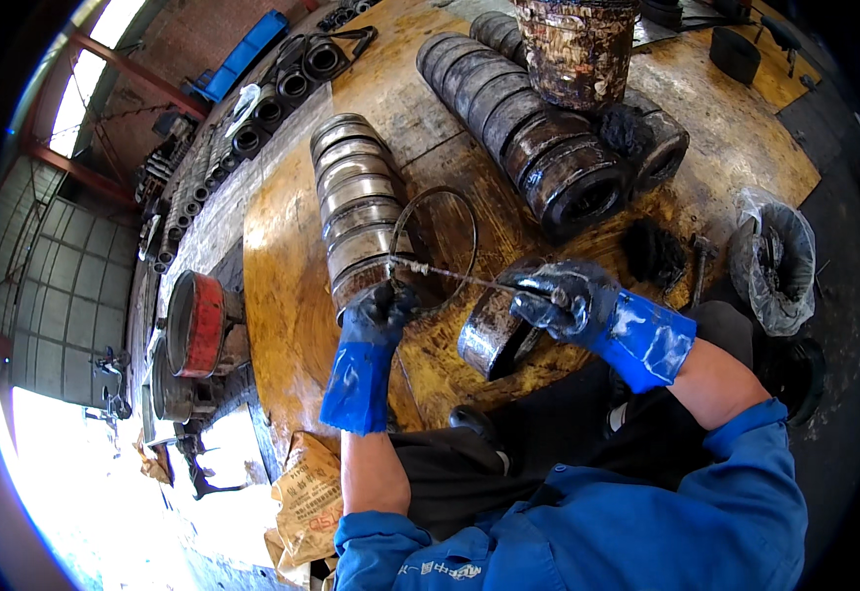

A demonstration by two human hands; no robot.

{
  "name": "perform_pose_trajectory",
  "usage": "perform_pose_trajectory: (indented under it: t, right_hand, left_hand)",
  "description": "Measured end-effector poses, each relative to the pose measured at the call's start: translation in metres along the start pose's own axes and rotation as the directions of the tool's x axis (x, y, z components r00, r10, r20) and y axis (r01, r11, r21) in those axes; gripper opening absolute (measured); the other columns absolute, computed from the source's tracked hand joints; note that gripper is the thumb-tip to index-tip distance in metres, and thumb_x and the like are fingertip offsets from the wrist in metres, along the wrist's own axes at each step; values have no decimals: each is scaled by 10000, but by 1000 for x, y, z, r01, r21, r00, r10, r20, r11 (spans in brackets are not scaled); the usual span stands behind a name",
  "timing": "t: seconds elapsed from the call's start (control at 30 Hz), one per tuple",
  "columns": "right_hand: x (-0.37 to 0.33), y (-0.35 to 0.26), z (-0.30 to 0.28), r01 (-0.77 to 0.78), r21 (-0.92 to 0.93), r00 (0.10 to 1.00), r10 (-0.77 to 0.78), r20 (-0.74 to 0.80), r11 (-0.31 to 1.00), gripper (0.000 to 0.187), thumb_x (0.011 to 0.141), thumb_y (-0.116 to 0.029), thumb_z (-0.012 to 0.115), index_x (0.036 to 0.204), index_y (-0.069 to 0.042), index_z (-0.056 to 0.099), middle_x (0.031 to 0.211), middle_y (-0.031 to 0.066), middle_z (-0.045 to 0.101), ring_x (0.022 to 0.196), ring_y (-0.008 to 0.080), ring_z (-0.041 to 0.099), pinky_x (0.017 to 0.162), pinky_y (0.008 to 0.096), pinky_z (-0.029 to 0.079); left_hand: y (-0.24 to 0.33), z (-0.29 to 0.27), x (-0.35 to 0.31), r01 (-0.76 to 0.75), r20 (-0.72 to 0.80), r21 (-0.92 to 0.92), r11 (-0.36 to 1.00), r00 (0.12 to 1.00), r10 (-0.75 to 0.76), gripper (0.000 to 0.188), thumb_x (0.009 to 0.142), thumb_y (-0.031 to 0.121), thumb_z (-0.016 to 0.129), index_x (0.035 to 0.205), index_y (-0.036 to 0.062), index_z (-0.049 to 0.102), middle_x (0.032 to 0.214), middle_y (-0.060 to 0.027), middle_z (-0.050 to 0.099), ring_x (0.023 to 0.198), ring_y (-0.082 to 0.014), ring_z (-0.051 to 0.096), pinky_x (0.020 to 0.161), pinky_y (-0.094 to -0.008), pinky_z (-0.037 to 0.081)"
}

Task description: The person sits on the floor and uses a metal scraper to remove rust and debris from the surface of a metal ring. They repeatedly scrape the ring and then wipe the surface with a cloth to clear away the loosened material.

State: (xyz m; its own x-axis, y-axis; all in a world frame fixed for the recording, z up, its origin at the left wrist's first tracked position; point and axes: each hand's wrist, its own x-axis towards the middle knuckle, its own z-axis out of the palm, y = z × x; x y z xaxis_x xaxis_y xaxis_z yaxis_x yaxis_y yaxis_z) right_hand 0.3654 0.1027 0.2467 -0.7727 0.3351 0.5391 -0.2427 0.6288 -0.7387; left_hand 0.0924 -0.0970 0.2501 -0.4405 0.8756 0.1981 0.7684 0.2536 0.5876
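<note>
My left hand point(379, 313), in a blue rubber glove, is closed on a thin metal ring point(474, 225) that stands up from its fingers. My right hand point(573, 298), gloved and smeared with dark grease, is closed around a thin rod point(469, 281). The rod reaches left across the ring, and pale, lumpy grease clings to its far end just above my left fingers. Behind my left hand lies a row of shiny bearing-like metal rings point(356, 212). Below the right hand a greasy thick ring point(489, 335) rests on the oily board; the glove hides part of it.
Dark greasy rings point(523, 123) lie in a row farther back, beside a grimy bucket point(582, 49). At the right are a black clump point(654, 251), a bolt-like tool point(702, 266) and a clear plastic bag point(782, 261). A red-banded drum point(198, 323) stands left, above a paper sack point(310, 497).
</note>
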Motion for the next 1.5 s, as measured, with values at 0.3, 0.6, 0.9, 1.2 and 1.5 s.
perform_pose_trajectory:
  t: [0.3,0.6,0.9,1.2,1.5]
  right_hand:
    - [-2,35,-11,-356,717,934,211,287,600,293,935,-216,616,1090,30,649,872,90,707,662,135,623,647,288,554]
    - [3,32,-43,-592,715,785,468,406,371,360,947,-265,641,1158,26,619,838,175,719,623,233,698,536,358,592]
    - [3,25,-42,-620,721,759,467,454,308,358,945,-269,644,1157,17,621,848,180,720,639,244,702,545,361,593]
    - [5,20,-33,-591,783,743,511,433,195,355,943,-274,647,1156,9,623,857,184,720,655,254,707,554,364,593]
    - [13,23,-40,-475,847,644,750,148,240,487,935,-382,640,1184,32,582,895,220,712,664,267,708,605,375,597]
  left_hand:
    - [-7,12,-3,259,-25,-667,698,929,-368,162,928,106,646,1042,-5,677,909,-122,726,769,-176,689,672,-297,567]
    - [-25,-19,2,157,-233,-745,648,849,-474,250,938,196,657,1119,23,659,947,-134,727,648,-162,663,532,-259,514]
    - [-7,-25,-2,108,-222,-812,573,852,-475,250,921,181,675,1104,11,655,962,-140,718,655,-190,665,552,-279,538]
    - [3,-22,-7,71,-163,-876,476,887,-432,286,909,181,688,1120,-7,640,1005,-151,700,748,-253,694,605,-352,596]
    - [17,15,-4,132,-82,-789,600,945,-316,287,934,162,660,1145,-30,632,1025,-151,707,823,-232,697,677,-323,583]
